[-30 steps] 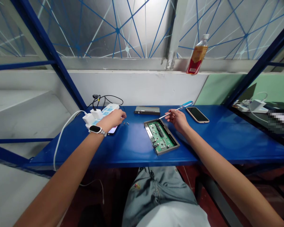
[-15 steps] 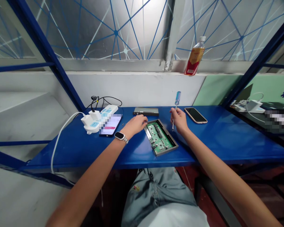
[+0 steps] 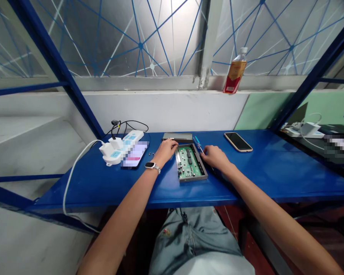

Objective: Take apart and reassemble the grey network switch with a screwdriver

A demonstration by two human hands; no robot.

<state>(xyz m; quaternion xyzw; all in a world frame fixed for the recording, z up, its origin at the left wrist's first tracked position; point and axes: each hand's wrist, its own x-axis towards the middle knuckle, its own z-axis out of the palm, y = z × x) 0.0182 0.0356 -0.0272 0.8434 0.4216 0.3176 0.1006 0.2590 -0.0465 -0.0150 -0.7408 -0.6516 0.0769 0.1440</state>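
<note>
A shallow metal case [image 3: 203, 172] with a green circuit board [image 3: 186, 168] inside lies on the blue table in front of me. My left hand [image 3: 166, 149] is at its far left corner, the fingers closed on the rim. To the right of the case, my right hand [image 3: 214, 156] is low over the table. Its fingers are closed around a screwdriver [image 3: 197, 141], whose blue handle points away and left along the case's right side. The tip is mostly hidden by the hand. Behind the case lies a flat grey metal piece [image 3: 183, 136].
A phone [image 3: 237, 141] lies at the right. Another phone [image 3: 134, 154], lit, lies on the left beside a white power strip [image 3: 132, 136] with plugs and cables. Several tiny screws [image 3: 151, 154] lie near it. A drink bottle [image 3: 235, 74] stands on the window ledge.
The case has turned so that its near end swung left, with my left hand at its corner. My right hand has lowered, and the screwdriver has gone from upright to nearly flat.
</note>
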